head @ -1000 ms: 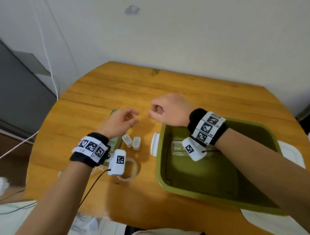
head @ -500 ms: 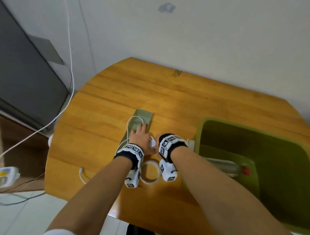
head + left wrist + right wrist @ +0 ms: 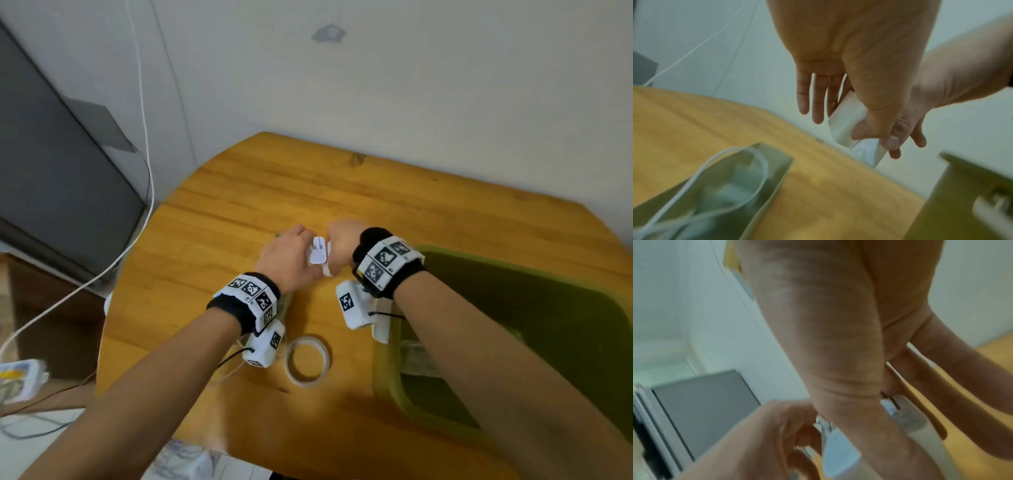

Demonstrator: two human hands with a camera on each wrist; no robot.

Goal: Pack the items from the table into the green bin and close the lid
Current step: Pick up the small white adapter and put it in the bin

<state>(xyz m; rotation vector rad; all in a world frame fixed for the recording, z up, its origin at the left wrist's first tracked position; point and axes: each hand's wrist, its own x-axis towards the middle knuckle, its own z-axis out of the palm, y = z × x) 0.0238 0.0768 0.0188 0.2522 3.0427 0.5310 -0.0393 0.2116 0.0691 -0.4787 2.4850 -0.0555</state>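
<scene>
Above the wooden table (image 3: pixel 212 240) my left hand (image 3: pixel 294 253) pinches a small white adapter (image 3: pixel 317 253) with its prongs up. Close to its right, my right hand (image 3: pixel 342 240) grips a second white adapter (image 3: pixel 328 267). In the left wrist view the thumb presses the first adapter (image 3: pixel 844 120) and the second adapter (image 3: pixel 867 151) lies just below it in the other hand's fingers. The right wrist view shows the second adapter (image 3: pixel 906 417) under my right thumb. The open green bin (image 3: pixel 390 377) stands at the right with a clear bottle (image 3: pixel 416 356) inside.
A roll of clear tape (image 3: pixel 308 361) lies near the table's front edge. A greenish box (image 3: pixel 772 164) with a white cable (image 3: pixel 701 168) on it sits under my left wrist. A grey cabinet (image 3: pixel 51 171) and a hanging white cord (image 3: pixel 144 102) are off the table's left.
Both hands were down on the table by the adapters half a second ago. Now each has lifted with one adapter in it, the two held close together.
</scene>
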